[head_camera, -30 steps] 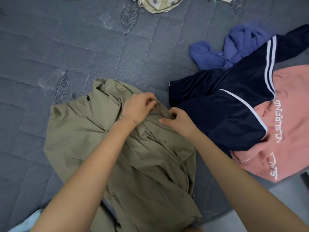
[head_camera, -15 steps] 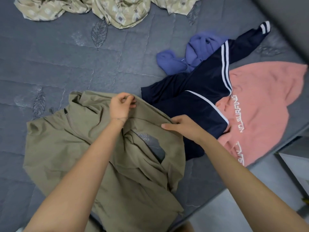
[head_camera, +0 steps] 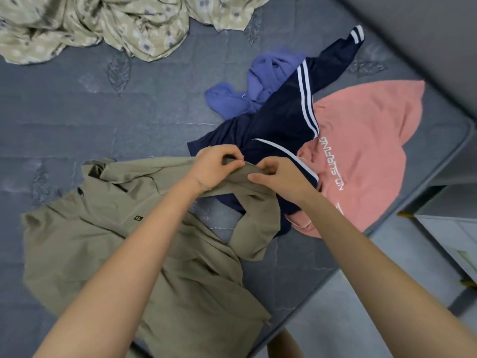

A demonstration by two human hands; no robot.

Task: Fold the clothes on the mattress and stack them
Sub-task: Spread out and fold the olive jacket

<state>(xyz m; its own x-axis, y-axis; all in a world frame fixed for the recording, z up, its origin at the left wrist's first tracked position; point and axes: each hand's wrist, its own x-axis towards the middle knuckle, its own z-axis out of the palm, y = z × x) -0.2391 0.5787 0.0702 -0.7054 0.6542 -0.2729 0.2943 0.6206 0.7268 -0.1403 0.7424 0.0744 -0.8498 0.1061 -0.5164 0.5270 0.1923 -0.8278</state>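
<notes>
Olive jacket [head_camera: 90, 241] partly covers the navy top [head_camera: 278, 125].

Soft, even, fairly bright light falls with only faint shadows and no glare. Wide-angle bending curves the grey quilted mattress [head_camera: 77, 120] edges; details look slightly smeared.

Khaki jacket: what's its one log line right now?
khaki jacket: unfolded on mattress | left hand: pinches its edge | right hand: pinches its edge | waiting: navy top, pink sweatshirt
</notes>
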